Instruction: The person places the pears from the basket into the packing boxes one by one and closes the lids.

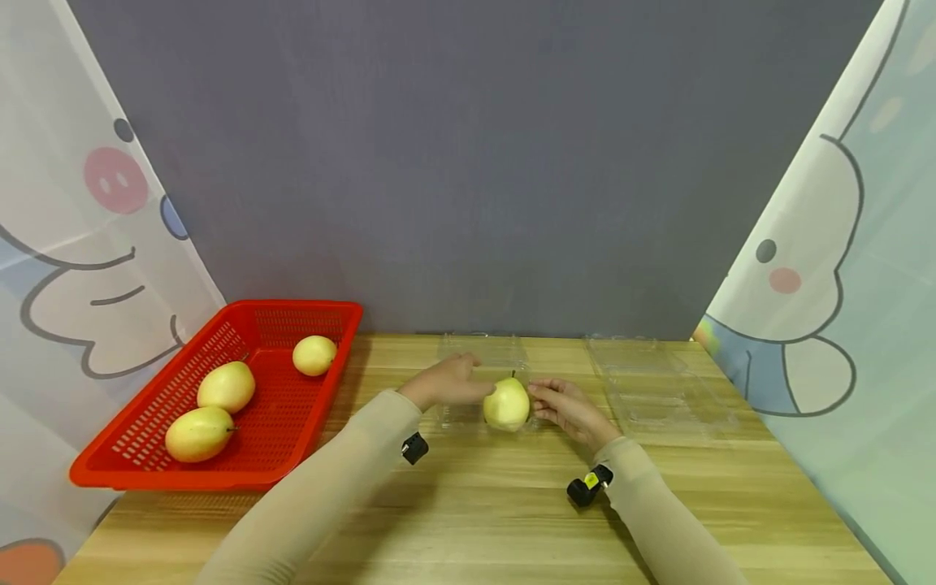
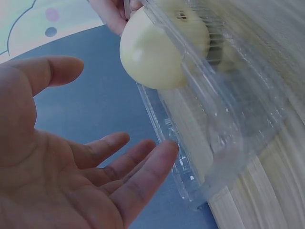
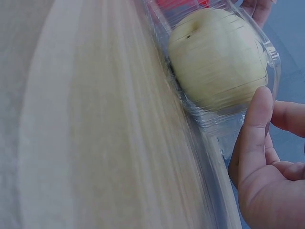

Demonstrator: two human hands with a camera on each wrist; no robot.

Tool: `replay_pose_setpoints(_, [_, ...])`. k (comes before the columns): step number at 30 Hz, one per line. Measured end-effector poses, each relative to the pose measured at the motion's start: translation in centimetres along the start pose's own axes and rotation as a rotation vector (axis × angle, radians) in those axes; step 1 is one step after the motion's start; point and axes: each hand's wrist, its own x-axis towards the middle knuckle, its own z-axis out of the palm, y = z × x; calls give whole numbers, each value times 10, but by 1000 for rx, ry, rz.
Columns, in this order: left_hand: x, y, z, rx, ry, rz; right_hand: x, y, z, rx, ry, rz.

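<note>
A pale yellow pear with its stem up sits in the right part of a clear plastic clamshell box, whose lid stands folded back behind it. My left hand is over the box's left part, its fingers spread and holding nothing; in the left wrist view the left hand is beside the box wall, and I cannot tell whether a fingertip touches it. At the box's right edge, my right hand pinches the rim between thumb and forefinger, close to the pear.
On the left stands a red plastic basket with three yellow pears in it. Another clear plastic box lies open at the right on the wooden table. A dark panel rises behind the table.
</note>
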Motion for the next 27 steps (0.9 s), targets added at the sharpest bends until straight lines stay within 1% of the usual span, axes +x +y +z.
replay_pose_setpoints(4, [-4, -3, -4, 5, 15, 11, 1, 1, 1, -1, 0, -7])
replay_pose_setpoints(8, [-8, -8, -11, 15, 23, 14, 1, 2, 0, -2, -3, -7])
replay_pose_setpoints(14, [-15, -17, -29, -11, 49, 28, 2, 3, 0, 9, -9, -13])
replay_pose_setpoints(20, [-25, -26, -48, -24, 85, 13, 1, 3, 0, 10, -11, -18])
replay_pose_setpoints(23, [-30, -31, -55, -23, 107, 19, 0, 3, -1, 5, -9, -17])
replay_pose_setpoints(27, [-34, -41, -61, -34, 131, 2, 0, 3, -1, 2, -5, -16])
